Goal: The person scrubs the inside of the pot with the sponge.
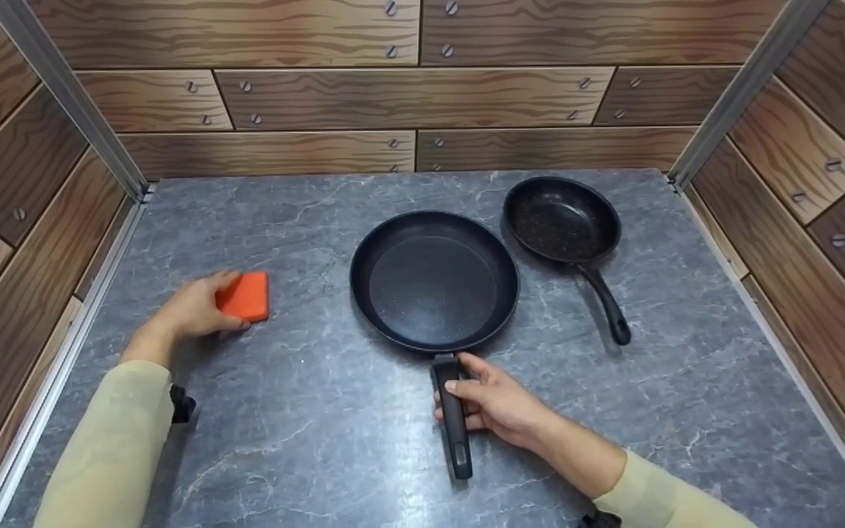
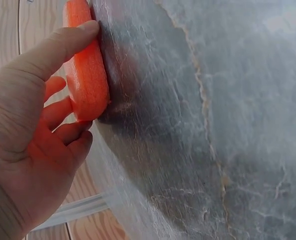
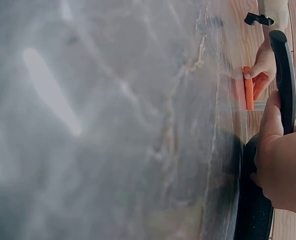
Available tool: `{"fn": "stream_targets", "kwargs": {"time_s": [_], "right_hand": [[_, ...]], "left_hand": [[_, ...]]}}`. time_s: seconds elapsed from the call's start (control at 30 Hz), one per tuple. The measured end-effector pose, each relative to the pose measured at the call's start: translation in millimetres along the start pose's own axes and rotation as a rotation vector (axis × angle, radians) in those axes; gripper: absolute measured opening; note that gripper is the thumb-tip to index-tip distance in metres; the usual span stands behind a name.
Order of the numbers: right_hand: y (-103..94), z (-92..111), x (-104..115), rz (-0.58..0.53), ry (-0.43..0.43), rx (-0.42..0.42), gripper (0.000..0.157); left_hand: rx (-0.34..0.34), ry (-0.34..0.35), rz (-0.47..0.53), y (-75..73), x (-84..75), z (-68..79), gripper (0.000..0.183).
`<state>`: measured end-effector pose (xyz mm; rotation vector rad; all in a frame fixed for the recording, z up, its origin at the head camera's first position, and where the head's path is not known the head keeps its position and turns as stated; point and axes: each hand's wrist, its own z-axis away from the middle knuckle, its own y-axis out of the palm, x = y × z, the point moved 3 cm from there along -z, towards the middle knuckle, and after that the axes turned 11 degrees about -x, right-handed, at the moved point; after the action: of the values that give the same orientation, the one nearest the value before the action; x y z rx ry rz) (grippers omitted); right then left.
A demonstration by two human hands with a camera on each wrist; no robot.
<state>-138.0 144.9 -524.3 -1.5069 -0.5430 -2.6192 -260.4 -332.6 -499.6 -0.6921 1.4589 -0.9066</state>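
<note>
On the left of the grey table, my left hand [image 1: 199, 306] holds an orange sponge [image 1: 245, 295] by its edges. The left wrist view shows the thumb along one side of the sponge [image 2: 88, 75] and the fingertips at the other side, close to the tabletop. Toward the middle, a large black frying pan [image 1: 435, 286] has its handle pointing at me. My right hand [image 1: 503, 403] grips that handle [image 1: 454, 429] near the pan, thumb on top and fingers beneath. In the right wrist view, the handle [image 3: 283, 75] rises past the hand.
A smaller dark frying pan [image 1: 562, 220] sits at the back right, close to the large one, its handle angled toward the front right. Wood-patterned walls [image 1: 415, 95] surround the marbled grey table [image 1: 305, 411] at the back and both sides. Metal posts [image 1: 63, 95] stand at the back corners.
</note>
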Motion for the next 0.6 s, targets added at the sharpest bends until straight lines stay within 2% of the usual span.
{"fn": "stream_targets", "kwargs": {"time_s": [0.2, 0.33, 0.43, 0.6], "right_hand": [[0.4, 0.3, -0.1, 0.003, -0.009, 0.0, 0.085], [0.6, 0.4, 0.3, 0.007, -0.008, 0.0, 0.085], [0.6, 0.4, 0.2, 0.013, -0.007, -0.004, 0.085], [1.0, 0.6, 0.1, 0.014, 0.001, -0.011, 0.084]], "left_hand": [[0.013, 0.005, 0.014, 1.1, 1.8, 1.9, 0.1], [0.005, 0.007, 0.042, 1.0, -2.6, 2.6, 0.097], [-0.012, 0.008, 0.077, -0.5, -12.2, 1.8, 0.094], [-0.047, 0.037, 0.088, -4.2, -37.9, -3.4, 0.091]]}}
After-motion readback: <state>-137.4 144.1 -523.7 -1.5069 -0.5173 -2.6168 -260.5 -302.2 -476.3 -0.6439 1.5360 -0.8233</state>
